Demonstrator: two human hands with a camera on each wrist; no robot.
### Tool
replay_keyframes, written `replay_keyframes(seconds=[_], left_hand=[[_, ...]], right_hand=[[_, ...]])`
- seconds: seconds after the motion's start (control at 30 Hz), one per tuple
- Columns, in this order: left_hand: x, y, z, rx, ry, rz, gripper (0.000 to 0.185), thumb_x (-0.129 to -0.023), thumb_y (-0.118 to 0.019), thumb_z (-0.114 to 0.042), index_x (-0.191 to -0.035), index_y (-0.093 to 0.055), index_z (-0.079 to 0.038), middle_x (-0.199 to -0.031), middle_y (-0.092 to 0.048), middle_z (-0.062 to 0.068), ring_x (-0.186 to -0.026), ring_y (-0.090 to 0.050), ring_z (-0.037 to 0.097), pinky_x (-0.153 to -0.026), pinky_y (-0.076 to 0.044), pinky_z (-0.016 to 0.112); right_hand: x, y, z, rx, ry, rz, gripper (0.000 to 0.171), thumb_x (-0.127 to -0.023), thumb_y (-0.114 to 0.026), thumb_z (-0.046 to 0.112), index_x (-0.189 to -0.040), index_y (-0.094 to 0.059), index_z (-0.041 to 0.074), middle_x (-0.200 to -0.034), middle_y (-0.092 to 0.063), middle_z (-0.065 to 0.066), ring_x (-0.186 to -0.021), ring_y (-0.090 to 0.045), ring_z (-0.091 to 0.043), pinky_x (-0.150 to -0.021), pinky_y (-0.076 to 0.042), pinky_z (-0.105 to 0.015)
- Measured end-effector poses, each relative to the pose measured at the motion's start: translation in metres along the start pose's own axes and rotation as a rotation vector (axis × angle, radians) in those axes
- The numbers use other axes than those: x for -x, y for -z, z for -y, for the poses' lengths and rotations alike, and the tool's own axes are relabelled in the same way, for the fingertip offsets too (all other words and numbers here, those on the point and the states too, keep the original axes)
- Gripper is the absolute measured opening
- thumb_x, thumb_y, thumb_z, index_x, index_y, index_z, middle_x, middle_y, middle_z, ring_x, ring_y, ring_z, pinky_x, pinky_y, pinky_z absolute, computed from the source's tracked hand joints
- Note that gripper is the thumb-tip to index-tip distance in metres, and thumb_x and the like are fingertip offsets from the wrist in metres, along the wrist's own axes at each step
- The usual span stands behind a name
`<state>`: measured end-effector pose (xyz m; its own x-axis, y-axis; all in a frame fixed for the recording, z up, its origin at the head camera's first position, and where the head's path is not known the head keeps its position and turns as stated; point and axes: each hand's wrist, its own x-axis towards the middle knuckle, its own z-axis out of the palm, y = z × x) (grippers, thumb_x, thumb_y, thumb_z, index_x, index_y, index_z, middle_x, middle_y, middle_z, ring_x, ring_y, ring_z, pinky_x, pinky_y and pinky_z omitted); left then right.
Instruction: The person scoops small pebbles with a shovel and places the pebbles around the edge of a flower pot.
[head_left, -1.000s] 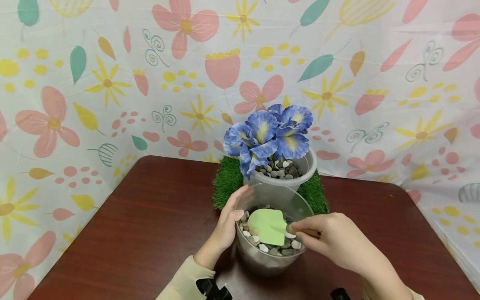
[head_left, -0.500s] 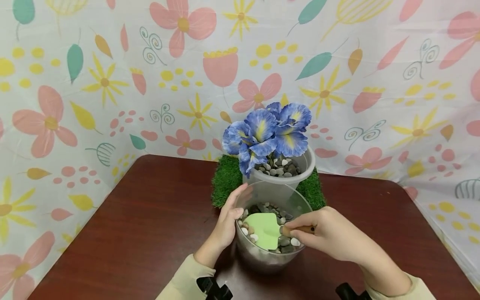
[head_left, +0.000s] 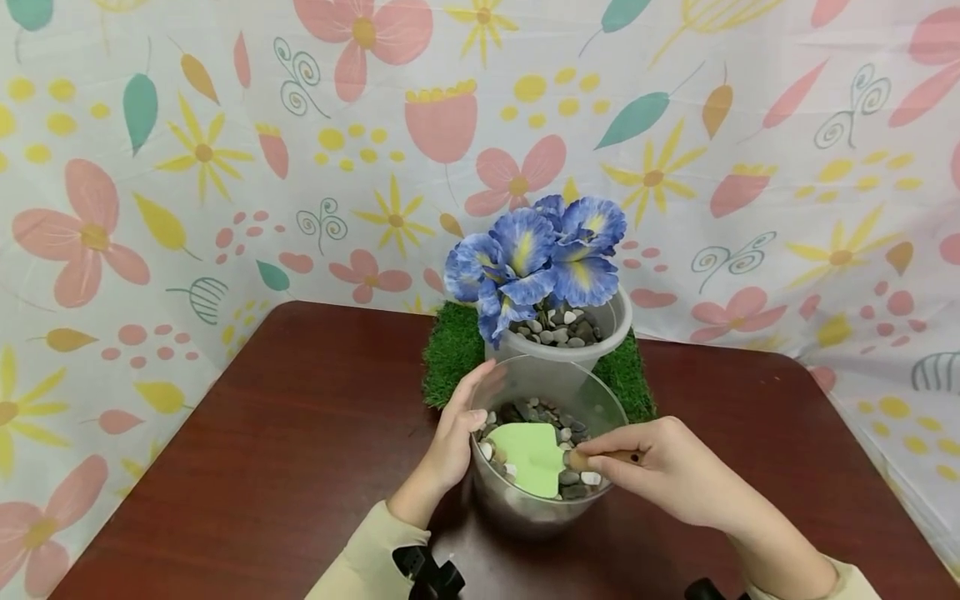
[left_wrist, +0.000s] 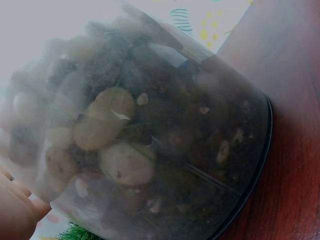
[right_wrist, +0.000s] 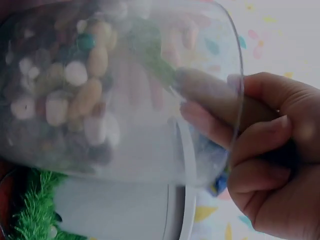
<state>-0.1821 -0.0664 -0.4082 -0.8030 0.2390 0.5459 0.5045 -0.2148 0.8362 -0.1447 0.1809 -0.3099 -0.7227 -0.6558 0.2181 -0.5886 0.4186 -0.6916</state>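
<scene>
A clear plastic pot (head_left: 525, 512) holds dark soil and pebbles (left_wrist: 127, 162), which show through its wall in the left wrist view. My left hand (head_left: 448, 446) rests against the pot's left side, fingers laid along the outside and thumb at the rim. In my right hand (head_left: 675, 475) is a small garden trowel (head_left: 531, 458) with a light green blade and a wooden handle (right_wrist: 215, 97), pinched between thumb and fingers. The blade lies inside the pot, flat over the pebbles, covering part of them. Its handle crosses the right side of the rim.
Just behind stands a white pot (head_left: 621, 333) with pebbles and blue irises (head_left: 532, 258), on a patch of artificial grass (head_left: 453, 358). A dark red-brown table (head_left: 322, 433) carries everything. A cloth with printed flowers (head_left: 360, 125) hangs behind and at the sides.
The trowel blade has shifted a little left and slightly down in the clear pot, mostly in the first half second. My left hand keeps its place on the pot.
</scene>
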Motion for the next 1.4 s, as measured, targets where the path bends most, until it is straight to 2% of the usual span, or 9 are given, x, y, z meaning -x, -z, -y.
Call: replay_keyframes(seconds=[0.13,0.33,0.6,0.7,0.83,0.97,1.1,1.2,1.4], left_hand=[[0.0,0.001,-0.001,-0.016,-0.001,-0.011,0.058,-0.084,-0.03,-0.014,-0.139,-0.022,0.002,-0.137,-0.033,0.026,-0.126,-0.032,0.04,-0.097,-0.024,0.062],[0.001,0.001,-0.002,-0.031,0.005,-0.001,0.058,-0.084,-0.029,-0.013,-0.14,-0.022,0.001,-0.137,-0.032,0.025,-0.126,-0.032,0.041,-0.097,-0.025,0.062],[0.0,0.001,-0.004,-0.031,0.038,0.016,0.058,-0.085,-0.029,-0.016,-0.141,-0.021,-0.005,-0.141,-0.031,0.021,-0.127,-0.03,0.039,-0.098,-0.024,0.06],[0.001,0.0,-0.004,-0.027,0.041,0.018,0.059,-0.085,-0.029,-0.017,-0.141,-0.02,-0.004,-0.141,-0.031,0.02,-0.127,-0.03,0.038,-0.098,-0.023,0.06],[0.001,0.001,-0.004,-0.029,0.025,0.016,0.058,-0.085,-0.03,-0.016,-0.141,-0.021,-0.003,-0.14,-0.031,0.021,-0.127,-0.03,0.039,-0.097,-0.023,0.061],[0.001,0.002,-0.004,-0.037,0.025,0.017,0.057,-0.085,-0.028,-0.014,-0.141,-0.021,-0.003,-0.14,-0.032,0.02,-0.126,-0.031,0.039,-0.096,-0.026,0.059],[0.001,0.002,-0.005,-0.061,0.033,0.011,0.058,-0.084,-0.029,-0.013,-0.141,-0.022,-0.003,-0.14,-0.033,0.02,-0.125,-0.032,0.039,-0.08,-0.041,0.037],[0.001,0.003,-0.005,-0.072,0.047,0.003,0.059,-0.083,-0.03,-0.013,-0.141,-0.024,-0.006,-0.139,-0.034,0.019,-0.122,-0.034,0.039,-0.06,-0.037,0.023],[0.001,0.003,-0.004,-0.064,0.065,0.004,0.058,-0.083,-0.03,-0.016,-0.141,-0.024,-0.009,-0.14,-0.034,0.017,-0.117,-0.035,0.038,-0.052,-0.034,0.021]], right_hand=[[-0.004,-0.003,0.003,0.06,0.016,-0.016,0.019,-0.085,-0.058,0.017,-0.1,-0.07,0.019,-0.087,-0.069,0.01,-0.04,-0.019,0.012,-0.034,-0.025,-0.012],[0.0,0.002,0.0,-0.193,-0.064,0.028,0.02,-0.086,-0.056,0.011,-0.102,-0.068,0.007,-0.092,-0.07,0.0,-0.075,-0.066,-0.009,-0.058,-0.053,-0.026],[0.001,0.011,-0.008,-0.297,-0.111,0.039,0.022,-0.087,-0.053,0.008,-0.104,-0.066,0.003,-0.093,-0.07,-0.006,-0.086,-0.066,-0.017,-0.067,-0.053,-0.029],[0.002,0.014,-0.009,-0.291,-0.18,0.008,0.022,-0.086,-0.055,0.011,-0.103,-0.067,0.004,-0.071,-0.068,-0.002,-0.051,-0.059,-0.011,-0.045,-0.048,-0.024],[0.002,0.017,-0.007,-0.25,-0.31,-0.053,0.021,-0.084,-0.059,0.017,-0.099,-0.069,0.006,-0.055,-0.057,0.002,-0.033,-0.023,-0.01,-0.028,-0.025,-0.022],[0.001,0.016,-0.006,-0.257,-0.336,-0.082,0.024,-0.082,-0.061,0.017,-0.099,-0.069,0.002,-0.064,-0.062,-0.003,-0.034,-0.029,-0.01,-0.03,-0.029,-0.026],[0.002,0.016,-0.005,-0.269,-0.33,-0.122,0.026,-0.082,-0.061,0.015,-0.1,-0.067,-0.003,-0.059,-0.06,0.001,-0.035,-0.034,-0.012,-0.032,-0.033,-0.029],[0.004,0.017,-0.005,-0.27,-0.317,-0.152,0.025,-0.082,-0.061,0.013,-0.099,-0.067,-0.004,-0.056,-0.057,0.003,-0.035,-0.036,-0.013,-0.032,-0.034,-0.029],[0.007,0.018,-0.007,-0.272,-0.303,-0.188,0.024,-0.082,-0.061,0.011,-0.099,-0.066,-0.005,-0.053,-0.053,0.003,-0.034,-0.037,-0.016,-0.034,-0.034,-0.031]])
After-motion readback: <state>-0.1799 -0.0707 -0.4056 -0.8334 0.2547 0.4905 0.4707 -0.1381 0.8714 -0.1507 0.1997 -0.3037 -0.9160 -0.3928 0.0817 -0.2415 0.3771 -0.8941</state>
